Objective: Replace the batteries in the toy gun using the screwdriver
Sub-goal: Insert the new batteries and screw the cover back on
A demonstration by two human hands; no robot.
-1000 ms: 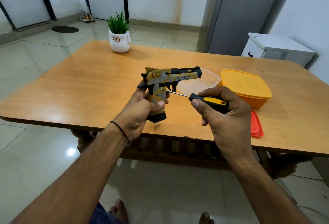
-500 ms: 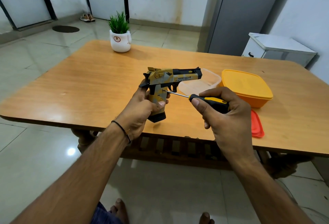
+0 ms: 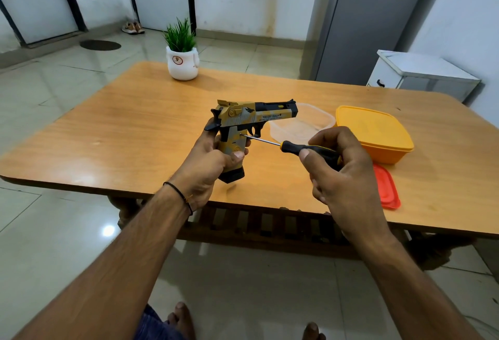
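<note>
Item: gun [image 3: 251, 115], being gripped at its handle by the left hand [image 3: 208, 167], barrel pointing right, above the desk [image 3: 135, 134]. Item: screwdriver [image 3: 302, 148], being held by the right hand [image 3: 343, 175] curled round its handle, tip being pressed to the gun's side near the trigger.

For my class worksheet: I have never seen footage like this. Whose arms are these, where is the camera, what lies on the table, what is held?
No machine here: a person's two bare arms, filmed by a camera worn on their head, looking down. The left hand grips the toy gun by its handle. The right hand holds a screwdriver, tip against the gun's grip. On the wooden table stand a potted plant, a clear container, a yellow lidded box and a red lid.
</note>
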